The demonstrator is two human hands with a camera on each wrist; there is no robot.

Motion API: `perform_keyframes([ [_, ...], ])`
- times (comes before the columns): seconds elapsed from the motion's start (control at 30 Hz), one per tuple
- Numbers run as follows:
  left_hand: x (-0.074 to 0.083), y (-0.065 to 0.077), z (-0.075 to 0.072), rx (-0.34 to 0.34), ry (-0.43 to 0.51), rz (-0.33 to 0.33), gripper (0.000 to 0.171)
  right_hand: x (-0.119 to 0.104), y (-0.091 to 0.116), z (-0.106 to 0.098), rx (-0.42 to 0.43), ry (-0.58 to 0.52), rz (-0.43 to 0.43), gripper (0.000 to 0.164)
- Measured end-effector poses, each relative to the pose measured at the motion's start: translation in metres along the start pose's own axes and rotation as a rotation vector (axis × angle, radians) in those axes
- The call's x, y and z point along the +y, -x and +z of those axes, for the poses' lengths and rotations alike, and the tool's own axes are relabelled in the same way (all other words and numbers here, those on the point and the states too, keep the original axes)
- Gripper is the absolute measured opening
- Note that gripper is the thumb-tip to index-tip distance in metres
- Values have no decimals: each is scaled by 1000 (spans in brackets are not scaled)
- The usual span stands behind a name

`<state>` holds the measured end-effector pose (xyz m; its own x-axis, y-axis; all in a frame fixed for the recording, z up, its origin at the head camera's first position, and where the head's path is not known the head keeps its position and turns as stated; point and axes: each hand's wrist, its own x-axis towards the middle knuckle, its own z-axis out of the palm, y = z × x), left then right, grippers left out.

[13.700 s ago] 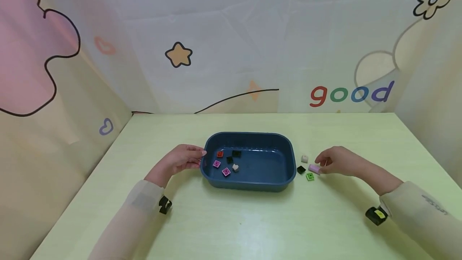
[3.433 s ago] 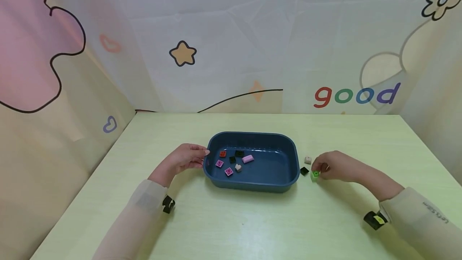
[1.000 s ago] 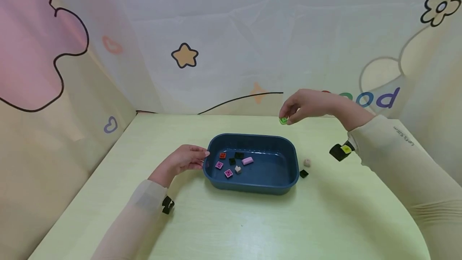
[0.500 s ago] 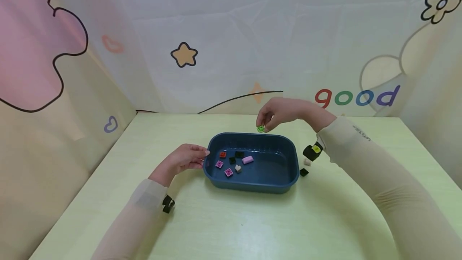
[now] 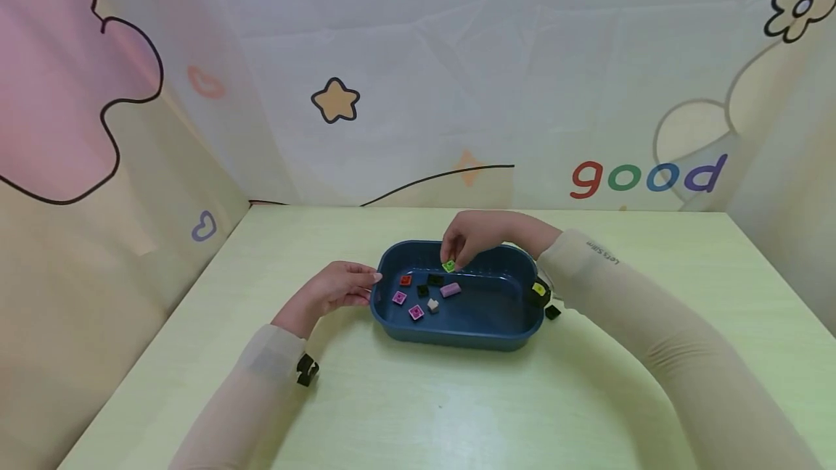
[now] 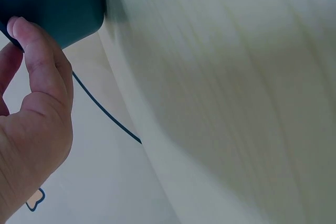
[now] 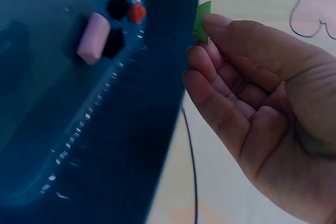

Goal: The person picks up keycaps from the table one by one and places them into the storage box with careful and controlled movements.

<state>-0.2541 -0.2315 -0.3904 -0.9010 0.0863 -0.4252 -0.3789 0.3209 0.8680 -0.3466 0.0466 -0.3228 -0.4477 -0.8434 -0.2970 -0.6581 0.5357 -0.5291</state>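
Observation:
My right hand (image 5: 473, 234) pinches a small green toy brick (image 5: 448, 265) between thumb and fingertips, over the back part of a dark blue tray (image 5: 457, 339). In the right wrist view the green brick (image 7: 202, 22) shows at the tips of the fingers. My left hand (image 5: 336, 289) grips the tray's left end, thumb at the rim, as the left wrist view also shows with the hand (image 6: 42, 93) at the tray wall (image 6: 73, 9). Inside the tray lie a pink-purple long brick (image 5: 451, 289), a red brick (image 5: 406, 280), a white piece (image 5: 433, 305) and several black and magenta ones.
A black brick (image 5: 552, 312) lies on the pale green table (image 5: 405, 412) just right of the tray. The right wrist strap (image 5: 539, 291) overlaps the tray's right rim. A printed cloth (image 5: 418, 93) hangs behind the table.
The green brick was picked up from the right of the tray, and my right hand has carried it left and down over the tray. The pink-purple brick moved into the tray earlier. Left hand stays.

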Motion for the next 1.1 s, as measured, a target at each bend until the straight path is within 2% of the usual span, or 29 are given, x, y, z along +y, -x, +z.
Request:
perform_keyframes([
  [0.43,-1,0,0,-8,2,1,40,4,-21,26,-133,42,46,14],
  [1.1,-2,-2,-3,-16,5,3,39,2,-36,34,-148,88,70,13],
])
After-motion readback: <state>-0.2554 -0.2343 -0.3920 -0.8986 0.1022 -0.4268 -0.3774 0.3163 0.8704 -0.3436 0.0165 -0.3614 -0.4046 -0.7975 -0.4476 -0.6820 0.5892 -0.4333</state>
